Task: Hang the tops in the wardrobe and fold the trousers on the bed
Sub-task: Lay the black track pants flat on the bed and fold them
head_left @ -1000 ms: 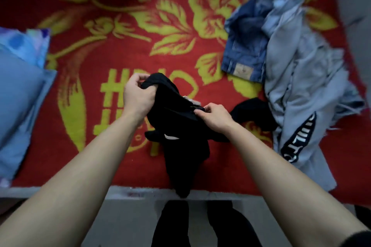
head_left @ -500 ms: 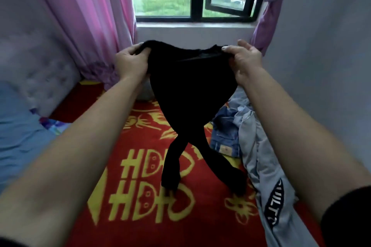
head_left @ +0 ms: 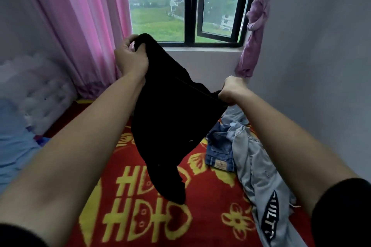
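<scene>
Closest to the camera, the red blanket with the yellow lettering covers the bed. Off to the right a pale grey garment lies in a heap, with the jeans just beyond it and touching it.

The black trousers are up in the air over the middle of the bed, held by the waistband. The right hand has its fingers curled tight round one end, and the left hand pinches the other end, noticeably higher. So the waistband slopes, and both legs hang bunched into one dark tail down at the blanket. I can't tell if the hem actually touches.

Here's my worry: laid down like this, I'd guess the legs land twisted over each other and the fold comes out crooked. The lower corner is also near that heap, so it could drop onto the jeans.

Behind it all are the pink curtain and the window.
</scene>
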Available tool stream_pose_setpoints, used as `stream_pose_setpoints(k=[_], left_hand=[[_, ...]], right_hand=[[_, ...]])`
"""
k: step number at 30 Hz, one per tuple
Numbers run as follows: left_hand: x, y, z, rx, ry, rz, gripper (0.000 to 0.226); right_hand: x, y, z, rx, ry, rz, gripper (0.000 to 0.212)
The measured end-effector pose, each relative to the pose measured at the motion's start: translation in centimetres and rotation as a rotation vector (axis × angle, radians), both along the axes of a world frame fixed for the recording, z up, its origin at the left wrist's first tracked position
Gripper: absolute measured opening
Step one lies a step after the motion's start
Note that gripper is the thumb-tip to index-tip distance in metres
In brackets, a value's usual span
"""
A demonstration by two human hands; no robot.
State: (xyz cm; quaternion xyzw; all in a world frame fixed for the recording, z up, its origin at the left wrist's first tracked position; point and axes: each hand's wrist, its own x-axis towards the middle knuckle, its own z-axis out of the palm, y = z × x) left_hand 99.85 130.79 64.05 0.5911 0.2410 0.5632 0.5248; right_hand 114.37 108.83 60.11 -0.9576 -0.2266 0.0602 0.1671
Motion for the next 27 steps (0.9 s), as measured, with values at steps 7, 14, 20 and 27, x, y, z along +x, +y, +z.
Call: stream_pose_setpoints(k=[7, 14, 20, 27], left_hand=[[-4.1, 6.0, -1.3, 0.087, 0.284, 0.12, 0.022], [-6.8, 4.5, 0.9, 0.423, 0.851, 0.167, 0.031], [-5.7, 3.9, 0.9, -0.253, 0.327, -0.214, 0.019], [-4.6, 4.3, 0.0, -0.16, 0.177, -0.401, 0.029]], right_hand=[[0.4, -0.6, 2.1, 0.265, -0.31, -0.116, 0.034], [0.6, 0.6, 5.6, 1.17, 0.001, -0.045, 0.013], [-0.5, 0.7, 6.9, 1.46, 0.246, 0.015, 0.042], [0.3, -1.1, 5.2, 0.948, -0.146, 0.19, 0.062]])
